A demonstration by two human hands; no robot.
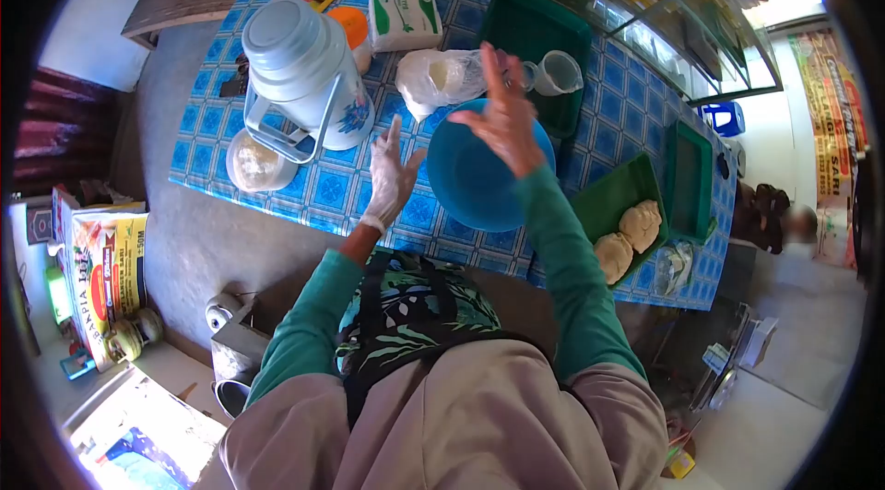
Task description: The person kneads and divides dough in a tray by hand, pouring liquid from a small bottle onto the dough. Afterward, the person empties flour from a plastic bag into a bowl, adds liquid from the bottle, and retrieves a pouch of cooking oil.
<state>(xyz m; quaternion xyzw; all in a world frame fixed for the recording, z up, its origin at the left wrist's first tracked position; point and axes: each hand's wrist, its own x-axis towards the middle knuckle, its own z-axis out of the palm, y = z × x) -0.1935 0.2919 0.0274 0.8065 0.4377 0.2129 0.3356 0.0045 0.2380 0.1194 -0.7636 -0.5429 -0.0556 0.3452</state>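
My left hand [395,173], whitish as if dusted, hovers beside the left rim of a blue basin [470,181], fingers apart and holding nothing. Over the basin's upper right part is my right hand [505,117], its fingers spread and empty. Behind the basin lies a clear plastic bag [438,80] with pale contents. Farther right, a green tray [595,204] holds two lumps of dough [640,224]. A clear measuring cup [559,73] stands on a dark green tray [521,15] at the back.
A large pale blue jug [309,75], a tub [258,163], an orange-lidded jar [350,29] and a white-green pack [406,18] stand at the left and back. Another green tray [687,181] lies right. Behind is a glass cabinet [645,1]. A person [770,218] is at far right.
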